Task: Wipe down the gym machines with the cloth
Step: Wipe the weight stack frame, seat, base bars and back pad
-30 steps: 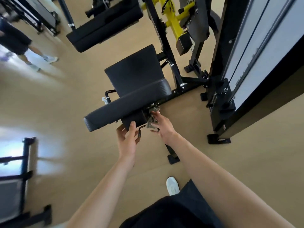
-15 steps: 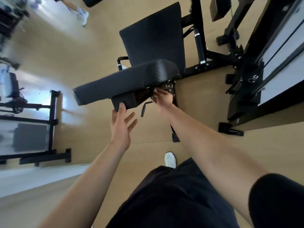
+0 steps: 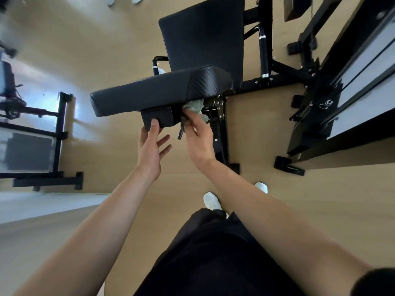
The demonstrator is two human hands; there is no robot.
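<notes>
Cloth point(image 3: 195, 106) now shows, bunched under the black pad point(image 3: 162, 92) at its right end; our R hand point(image 3: 198, 138) grips it, thumb prob. on top. L hand point(image 3: 150, 146) stays splayed, fingertip on the bracket box point(image 3: 159, 116).

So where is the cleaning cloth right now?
In the head view, centre frame: the grey-green cloth is gripped in the right hand, pressed up just under the black pad.
</notes>
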